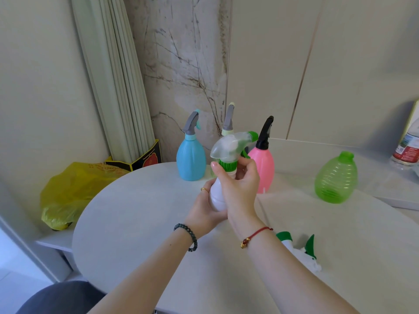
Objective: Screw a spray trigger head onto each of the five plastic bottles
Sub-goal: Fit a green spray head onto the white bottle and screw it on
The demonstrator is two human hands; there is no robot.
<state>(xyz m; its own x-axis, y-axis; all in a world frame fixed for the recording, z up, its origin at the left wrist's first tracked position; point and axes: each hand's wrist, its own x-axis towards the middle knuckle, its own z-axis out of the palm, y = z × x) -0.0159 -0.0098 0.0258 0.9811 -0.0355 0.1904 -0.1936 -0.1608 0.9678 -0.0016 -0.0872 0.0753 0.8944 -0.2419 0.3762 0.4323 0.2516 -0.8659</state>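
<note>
The left grip (205, 209) clasped the white bottle (216, 196) above the bench (136, 211). The right grip (240, 186) pinched the green collar of the clear trigger head (231, 146) seated on its neck. The green bottle (335, 177) stood uncapped, well apart.

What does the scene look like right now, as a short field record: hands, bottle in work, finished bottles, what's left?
left hand: grips body of white plastic bottle
right hand: fingers on green collar of clear trigger head, at bottle neck
capped bottles: blue plastic bottle, pink plastic bottle, one more partly hidden behind
uncapped: green ribbed plastic bottle, upright on the right
spare head: white-and-green trigger head, lying on round white table
</note>
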